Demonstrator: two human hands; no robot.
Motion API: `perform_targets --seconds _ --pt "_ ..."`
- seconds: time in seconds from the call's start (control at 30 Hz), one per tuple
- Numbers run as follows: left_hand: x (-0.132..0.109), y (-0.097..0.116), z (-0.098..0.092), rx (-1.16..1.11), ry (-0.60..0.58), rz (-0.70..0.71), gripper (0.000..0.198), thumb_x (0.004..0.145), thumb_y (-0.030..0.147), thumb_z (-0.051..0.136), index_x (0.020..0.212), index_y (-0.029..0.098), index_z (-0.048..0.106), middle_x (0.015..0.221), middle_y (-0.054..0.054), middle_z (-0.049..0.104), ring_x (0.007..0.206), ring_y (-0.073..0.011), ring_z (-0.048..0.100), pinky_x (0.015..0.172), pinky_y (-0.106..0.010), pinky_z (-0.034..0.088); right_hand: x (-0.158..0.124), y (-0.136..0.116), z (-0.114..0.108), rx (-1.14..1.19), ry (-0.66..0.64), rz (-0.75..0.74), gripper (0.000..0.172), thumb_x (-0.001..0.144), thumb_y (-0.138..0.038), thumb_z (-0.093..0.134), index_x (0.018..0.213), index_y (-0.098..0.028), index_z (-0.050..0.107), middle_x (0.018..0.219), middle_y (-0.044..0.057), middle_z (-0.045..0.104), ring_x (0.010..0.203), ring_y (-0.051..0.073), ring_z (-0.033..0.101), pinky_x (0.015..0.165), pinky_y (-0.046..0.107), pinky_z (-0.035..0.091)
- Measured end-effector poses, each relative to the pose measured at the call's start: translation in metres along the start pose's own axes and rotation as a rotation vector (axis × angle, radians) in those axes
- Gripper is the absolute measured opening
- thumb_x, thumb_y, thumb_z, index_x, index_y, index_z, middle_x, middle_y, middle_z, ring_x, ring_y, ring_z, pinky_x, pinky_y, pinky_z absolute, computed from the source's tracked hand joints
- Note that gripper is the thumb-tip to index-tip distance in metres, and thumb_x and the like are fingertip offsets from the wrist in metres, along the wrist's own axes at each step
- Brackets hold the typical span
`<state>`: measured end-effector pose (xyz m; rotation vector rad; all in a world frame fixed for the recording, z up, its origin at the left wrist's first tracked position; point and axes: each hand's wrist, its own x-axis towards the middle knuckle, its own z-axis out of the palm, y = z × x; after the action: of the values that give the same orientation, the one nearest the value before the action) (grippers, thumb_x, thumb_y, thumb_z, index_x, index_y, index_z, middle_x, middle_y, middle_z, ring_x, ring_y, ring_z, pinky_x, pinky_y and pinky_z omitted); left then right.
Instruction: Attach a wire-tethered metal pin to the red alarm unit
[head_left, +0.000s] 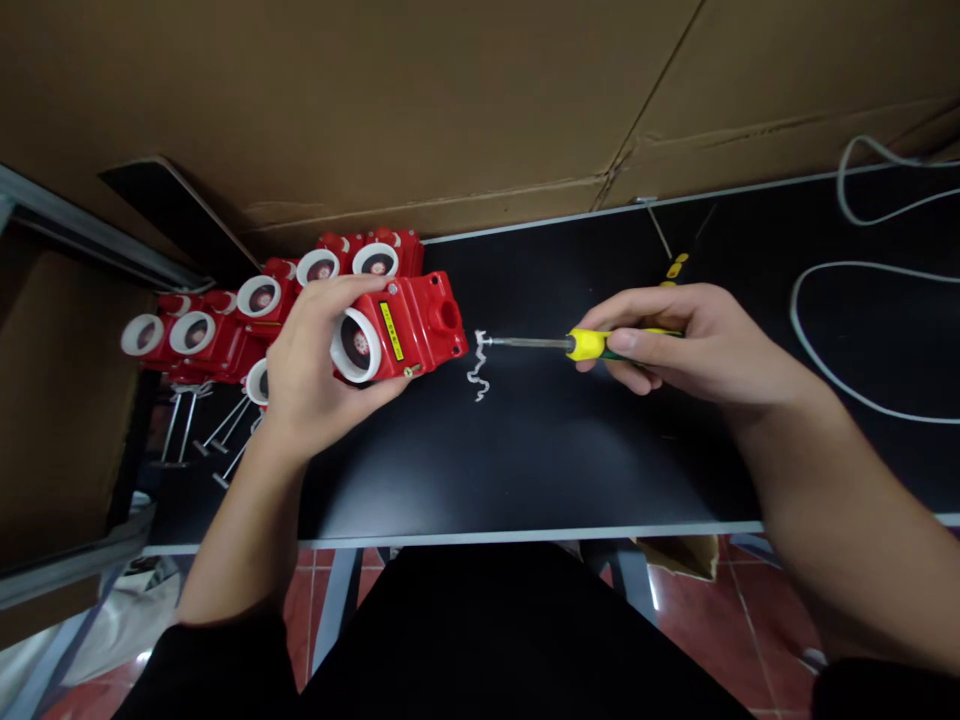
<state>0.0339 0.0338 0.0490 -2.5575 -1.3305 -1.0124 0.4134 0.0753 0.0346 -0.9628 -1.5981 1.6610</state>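
Observation:
My left hand grips a red box-shaped alarm unit with a white ring round its dark round front and a yellow label. A brass-coloured screw sticks out at its near edge. In my right hand is a screwdriver with a yellow and green handle, its shaft pointing left at the unit. The tip is apart from the red housing. At the tip lies or hangs a wavy white strip; I cannot tell whether it touches the tip.
Several similar red units stand at the left of the black table, with metal T-shaped rods beside them. Another yellow-handled tool lies behind my right hand. A white cable curls at the right. Cardboard walls the back.

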Motion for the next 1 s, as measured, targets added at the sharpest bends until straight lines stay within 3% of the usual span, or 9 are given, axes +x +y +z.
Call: perform_targets --seconds 0.1,0.33,0.5,0.7,1.0 --pt "0.001 -0.001 0.001 -0.008 0.003 0.024 0.075 0.098 0.046 0.092 0.161 0.036 0.052 0.147 -0.005 0.077 0.132 -0.0311 0.078 0.115 -0.054 0.068 -0.001 -0.001 0.001 -0.014 0.019 0.011 0.024 0.098 -0.048 0.091 0.107 -0.026 0.092 0.09 0.006 0.083 0.053 0.009 0.059 0.044 0.025 0.04" --pt "0.002 -0.014 0.008 -0.021 0.01 0.173 0.087 0.091 0.054 0.094 0.161 0.022 0.054 0.143 -0.014 0.075 0.128 -0.0373 0.079 0.11 -0.058 0.068 0.0 -0.002 0.002 -0.029 0.018 0.014 0.02 0.099 -0.044 0.091 0.106 -0.026 0.092 0.09 0.005 0.082 0.054 0.008 0.056 0.045 0.027 0.039" --pt "0.002 -0.013 0.006 0.005 -0.027 0.163 0.085 0.094 0.055 0.089 0.163 0.024 0.05 0.146 -0.012 0.074 0.13 -0.0359 0.077 0.11 -0.058 0.067 0.0 -0.004 0.005 -0.054 0.018 0.029 0.023 0.097 -0.047 0.092 0.105 -0.026 0.09 0.087 0.003 0.081 0.053 0.008 0.056 0.044 0.028 0.038" --pt "0.003 -0.004 0.005 -0.027 0.005 0.106 0.076 0.091 0.044 0.093 0.156 0.024 0.059 0.143 -0.012 0.079 0.128 -0.0357 0.079 0.111 -0.055 0.067 0.001 -0.009 0.008 -0.064 0.035 0.051 0.024 0.096 -0.051 0.093 0.103 -0.027 0.089 0.087 0.004 0.081 0.054 0.01 0.056 0.045 0.031 0.038" --pt "0.004 -0.004 0.003 -0.066 -0.007 0.089 0.081 0.089 0.039 0.098 0.158 0.027 0.058 0.145 -0.011 0.078 0.129 -0.0367 0.076 0.112 -0.058 0.064 0.0 -0.006 0.006 -0.11 0.031 0.069 0.025 0.098 -0.051 0.09 0.106 -0.028 0.09 0.09 0.004 0.081 0.056 0.01 0.056 0.047 0.031 0.041"
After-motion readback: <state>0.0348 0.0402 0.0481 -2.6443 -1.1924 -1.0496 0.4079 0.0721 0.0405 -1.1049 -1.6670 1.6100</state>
